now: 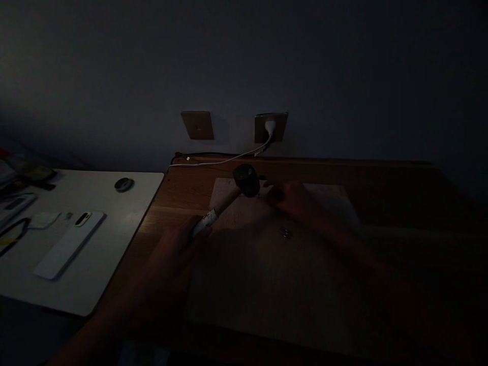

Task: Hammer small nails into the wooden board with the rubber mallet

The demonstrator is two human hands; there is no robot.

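My left hand (185,236) is wrapped round the handle of a mallet (229,198). Its dark, blunt head hangs over the far part of a pale board (244,284), and the handle has a white, worn wrap near my grip. Just right of the mallet head, my right hand (287,198) is bent with its fingers pinched together low over the board. Something tiny shows by those fingertips, too dim to name. Nearer to me on the board lies a small shiny metal piece (284,233), perhaps several wire loops; its kind is unclear.
The board rests on a wooden desk (160,213) against the wall. A white cable (221,161) runs along the back edge to a wall socket (281,127). On a white table (125,223) at left lie a phone (70,246) and a round dark disc (124,184). The light is dim.
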